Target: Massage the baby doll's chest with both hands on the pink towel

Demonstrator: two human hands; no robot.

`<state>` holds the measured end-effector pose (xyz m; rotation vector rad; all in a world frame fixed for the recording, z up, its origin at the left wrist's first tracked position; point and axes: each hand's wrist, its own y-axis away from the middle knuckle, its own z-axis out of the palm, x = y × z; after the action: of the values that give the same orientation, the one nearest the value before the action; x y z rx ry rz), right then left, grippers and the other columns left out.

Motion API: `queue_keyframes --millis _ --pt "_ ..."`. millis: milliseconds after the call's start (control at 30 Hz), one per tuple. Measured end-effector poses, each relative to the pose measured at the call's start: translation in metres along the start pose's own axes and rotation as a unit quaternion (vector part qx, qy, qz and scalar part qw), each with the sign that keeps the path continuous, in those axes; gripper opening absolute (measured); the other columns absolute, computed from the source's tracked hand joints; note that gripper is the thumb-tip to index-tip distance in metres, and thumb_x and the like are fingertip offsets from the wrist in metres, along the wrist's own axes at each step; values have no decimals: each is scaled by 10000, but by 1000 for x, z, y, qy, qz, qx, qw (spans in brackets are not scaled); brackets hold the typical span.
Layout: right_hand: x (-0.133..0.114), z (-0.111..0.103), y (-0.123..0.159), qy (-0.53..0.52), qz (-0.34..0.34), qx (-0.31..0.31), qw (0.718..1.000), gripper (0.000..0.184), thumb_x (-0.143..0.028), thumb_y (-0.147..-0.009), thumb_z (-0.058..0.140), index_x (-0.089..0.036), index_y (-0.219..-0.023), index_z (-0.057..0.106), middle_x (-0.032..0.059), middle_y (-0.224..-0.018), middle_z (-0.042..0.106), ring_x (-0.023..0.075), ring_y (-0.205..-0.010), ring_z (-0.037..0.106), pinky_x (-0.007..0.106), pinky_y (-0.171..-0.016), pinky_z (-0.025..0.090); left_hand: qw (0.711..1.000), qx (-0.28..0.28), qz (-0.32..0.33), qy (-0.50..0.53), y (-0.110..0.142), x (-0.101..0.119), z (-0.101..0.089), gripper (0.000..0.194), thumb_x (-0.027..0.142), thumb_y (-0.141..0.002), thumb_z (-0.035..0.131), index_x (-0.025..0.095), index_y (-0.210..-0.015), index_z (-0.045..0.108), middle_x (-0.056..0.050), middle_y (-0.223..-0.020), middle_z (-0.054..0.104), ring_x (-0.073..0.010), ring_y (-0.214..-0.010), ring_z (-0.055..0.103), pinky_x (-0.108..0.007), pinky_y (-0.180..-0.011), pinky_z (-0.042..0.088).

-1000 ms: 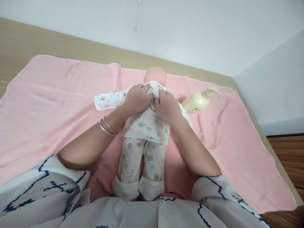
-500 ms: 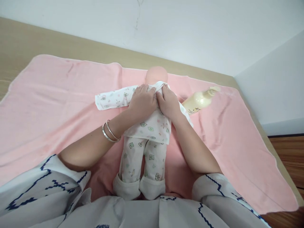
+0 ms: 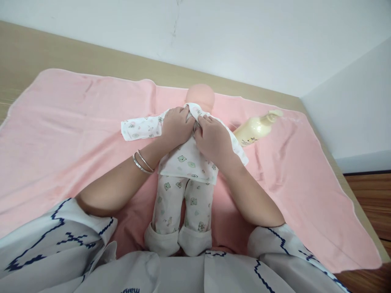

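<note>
Only writing I can make out is on the person's top (image 3: pixel 180 272), something like "maig" with the rest cut off; the bottle (image 3: pixel 253 129) has dark print too, but it's too tiny to read. That bottle lies slanted on the pink blanket (image 3: pixel 85 106), just past the right hand (image 3: pixel 214 140), pump end pointing off to the right. The blanket covers most of the desk (image 3: pixel 76 57), which runs along a wall (image 3: pixel 244 40). The doll (image 3: pixel 200 95) is laid out mid-blanket, head toward the wall, legs toward the person, cuffs of its pants (image 3: pixel 168 199) rolled up fat. Both hands are up at the neck of its shirt (image 3: pixel 186 158), fingers pinched on the cloth, thumbs nearly meeting, so they block a good bit of the chest. The left hand (image 3: pixel 178 128) has two bangles (image 3: pixel 138 166) at its wrist; both forearms slant inward, elbows out wide either side of the doll.
</note>
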<state>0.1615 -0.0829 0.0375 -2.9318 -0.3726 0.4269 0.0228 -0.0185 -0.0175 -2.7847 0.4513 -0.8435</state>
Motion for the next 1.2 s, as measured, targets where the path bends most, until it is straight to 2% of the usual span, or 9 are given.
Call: queue_keyframes --millis 100,167,233,333,467,567,900,1067,1200 --pt "10 3 -9 -50 36 1 998 379 -247 -1036 333 -224 -982 708 122 -1075 775 315 -1049 709 465 -939 576 999 13 -43 -12 4 6 2 444 273 -1001 332 146 -1244 681 -191 -1159 725 -360 -1154 639 -534 -1063 476" --pt "19 10 -17 -78 44 -2 996 411 -281 -1050 333 -187 -1158 717 148 -1301 752 324 -1236 685 483 -1073 546 999 17 -45 -8 5 9 2 483 301 -1012 342 136 -1337 659 -188 -1219 721 -356 -1211 626 -526 -1108 459" --pt "26 19 -23 -82 52 0 995 489 -330 -1061 347 -119 -1404 626 196 -1570 600 352 -1498 525 545 -1249 417 999 20 -47 -7 6 10 3 510 314 -1017 351 134 -1398 638 -184 -1272 711 -349 -1255 613 -512 -1143 443" --pt "32 30 -27 -64 66 5 996 606 -380 -1070 349 -64 -1572 473 232 -1713 416 370 -1637 337 624 -1337 253 999 24 -48 -4 6 9 4 511 304 -1018 354 144 -1414 635 -181 -1300 706 -346 -1271 604 -512 -1161 433" --pt "34 34 -25 -47 69 -1 996 637 -396 -1078 327 -46 -1598 441 242 -1720 396 364 -1644 330 615 -1345 250 998 37 -43 -9 7 8 6 494 303 -1015 360 157 -1387 651 -168 -1276 715 -330 -1252 611 -492 -1154 443" --pt "36 36 -25 -60 60 16 996 624 -423 -1074 334 -98 -1590 468 214 -1710 429 361 -1633 354 635 -1334 265 998 42 -41 -9 7 8 8 492 311 -1013 366 167 -1387 650 -157 -1265 717 -320 -1243 614 -479 -1150 448" --pt "38 40 -25 -66 59 34 996 603 -424 -1067 357 -120 -1569 496 198 -1703 447 357 -1625 371 629 -1331 272 999 28 -34 -18 7 8 6 524 316 -1027 348 128 -1431 625 -182 -1302 704 -329 -1265 606 -488 -1167 430" --pt "38 40 -26 -58 57 24 996 624 -406 -1063 341 -77 -1573 483 228 -1696 446 363 -1624 370 629 -1332 270 999 32 -32 -20 8 8 6 528 308 -1021 350 132 -1443 615 -179 -1307 707 -328 -1257 603 -492 -1164 430" --pt "38 39 -26 -64 55 24 996 600 -417 -1064 357 -111 -1561 495 206 -1690 465 362 -1617 381 619 -1330 281 999 28 -26 -20 7 9 5 521 284 -1016 352 122 -1437 613 -183 -1311 706 -332 -1267 599 -495 -1170 427"
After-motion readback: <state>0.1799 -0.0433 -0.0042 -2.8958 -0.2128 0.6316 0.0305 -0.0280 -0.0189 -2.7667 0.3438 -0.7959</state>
